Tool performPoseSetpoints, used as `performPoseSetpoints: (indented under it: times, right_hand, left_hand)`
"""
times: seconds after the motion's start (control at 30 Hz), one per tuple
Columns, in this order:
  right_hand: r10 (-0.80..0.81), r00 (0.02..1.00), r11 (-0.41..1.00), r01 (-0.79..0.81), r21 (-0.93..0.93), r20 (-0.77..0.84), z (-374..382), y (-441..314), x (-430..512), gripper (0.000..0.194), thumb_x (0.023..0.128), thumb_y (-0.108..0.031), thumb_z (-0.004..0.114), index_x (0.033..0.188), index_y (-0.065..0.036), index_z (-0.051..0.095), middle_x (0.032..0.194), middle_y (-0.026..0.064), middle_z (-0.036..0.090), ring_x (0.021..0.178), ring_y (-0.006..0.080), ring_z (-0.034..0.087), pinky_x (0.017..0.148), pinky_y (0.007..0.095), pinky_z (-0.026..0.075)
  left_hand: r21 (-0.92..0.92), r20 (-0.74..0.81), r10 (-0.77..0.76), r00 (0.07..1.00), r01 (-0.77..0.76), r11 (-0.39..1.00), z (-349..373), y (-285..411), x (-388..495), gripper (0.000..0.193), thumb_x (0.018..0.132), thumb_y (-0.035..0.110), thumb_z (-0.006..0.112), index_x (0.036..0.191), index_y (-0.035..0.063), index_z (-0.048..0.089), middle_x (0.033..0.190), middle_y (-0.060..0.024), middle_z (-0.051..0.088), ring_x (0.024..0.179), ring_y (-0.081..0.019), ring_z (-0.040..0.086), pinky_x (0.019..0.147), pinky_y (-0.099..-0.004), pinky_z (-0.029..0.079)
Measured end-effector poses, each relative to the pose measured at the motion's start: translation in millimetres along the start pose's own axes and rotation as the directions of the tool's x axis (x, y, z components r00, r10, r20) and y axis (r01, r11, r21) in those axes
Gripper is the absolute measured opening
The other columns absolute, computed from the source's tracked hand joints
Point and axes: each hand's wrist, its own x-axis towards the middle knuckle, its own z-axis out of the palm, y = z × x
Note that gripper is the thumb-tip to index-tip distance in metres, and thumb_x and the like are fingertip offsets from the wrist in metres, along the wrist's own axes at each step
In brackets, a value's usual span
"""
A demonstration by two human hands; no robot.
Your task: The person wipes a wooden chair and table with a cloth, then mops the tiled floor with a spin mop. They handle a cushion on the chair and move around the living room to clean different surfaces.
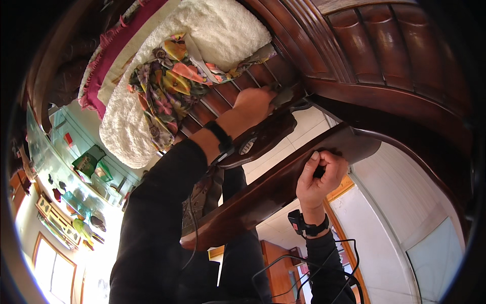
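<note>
My left hand (255,102) reaches over the slatted seat of a dark wooden sofa (246,81), near the corner by its back. A greyish cloth (284,95) lies at its fingers, which are partly hidden and look closed on it. My right hand (322,174) hovers at the sofa's wooden armrest (262,193), with fingers curled in and nothing visible in them; whether it touches the wood I cannot tell. Beside my left forearm, a floral fabric (167,83) is bunched against a white fleecy seat cover (212,22) that is pushed back.
A magenta fringed textile (97,87) edges the cover at left. Beyond it stands a glass-topped table (57,152) with a dark green bag (89,159) and several small items. The panelled sofa back (379,45) rises at upper right. Black cables (315,262) hang by my right forearm.
</note>
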Motion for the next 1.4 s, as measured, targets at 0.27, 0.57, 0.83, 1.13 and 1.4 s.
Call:
performPoseSetpoints:
  times: [0.27,0.57,0.83,1.13,1.4]
  right_hand:
    - [0.039,0.999,0.999,-0.039,-0.020,-0.006,1,1,-4,0.006,0.090,-0.012,0.062,0.091,-0.009,0.057,0.076,0.0024,0.049,0.073,0.0220,0.046,0.070,0.0363,0.037]
    - [0.041,0.999,0.999,-0.041,-0.004,-0.030,3,1,-4,0.007,0.089,-0.011,0.064,0.089,-0.008,0.057,0.076,0.0030,0.049,0.073,0.0217,0.046,0.069,0.0361,0.036]
    - [0.068,0.997,0.998,-0.068,0.008,-0.023,4,4,-8,0.007,0.089,-0.011,0.064,0.088,-0.009,0.057,0.075,0.0025,0.048,0.072,0.0219,0.045,0.068,0.0352,0.036]
    - [0.075,0.997,0.997,-0.075,0.010,-0.033,3,-2,-3,0.008,0.087,-0.010,0.064,0.087,-0.008,0.057,0.075,0.0032,0.048,0.072,0.0227,0.044,0.067,0.0358,0.035]
    - [0.036,0.998,0.999,-0.036,-0.005,-0.045,6,2,-6,0.006,0.089,-0.009,0.062,0.086,-0.008,0.057,0.074,0.0033,0.047,0.072,0.0228,0.044,0.066,0.0356,0.035]
  left_hand:
    - [-0.012,0.009,-0.155,0.988,0.155,0.988,-35,0,-16,0.031,0.083,0.031,0.065,0.105,0.0101,0.067,0.092,-0.0150,0.068,0.086,-0.0343,0.067,0.074,-0.0452,0.055]
    - [-0.050,0.259,0.054,0.964,-0.042,0.998,2,32,11,0.031,0.085,0.032,0.065,0.109,0.0124,0.067,0.105,-0.0125,0.064,0.096,-0.0315,0.066,0.079,-0.0439,0.055]
    - [-0.325,-0.053,-0.017,0.998,-0.001,0.946,22,41,52,0.039,0.086,0.031,0.063,0.115,0.0041,0.064,0.099,-0.0218,0.065,0.093,-0.0414,0.063,0.085,-0.0459,0.051]
    - [-0.431,0.239,0.265,0.934,-0.142,0.891,5,56,48,0.038,0.081,0.020,0.058,0.116,0.0240,0.070,0.104,-0.0125,0.068,0.103,-0.0338,0.063,0.090,-0.0429,0.050]
    - [-0.109,0.294,0.108,0.950,-0.079,0.991,15,44,49,0.032,0.079,0.019,0.056,0.104,0.0092,0.073,0.102,-0.0166,0.069,0.098,-0.0341,0.065,0.086,-0.0437,0.052]
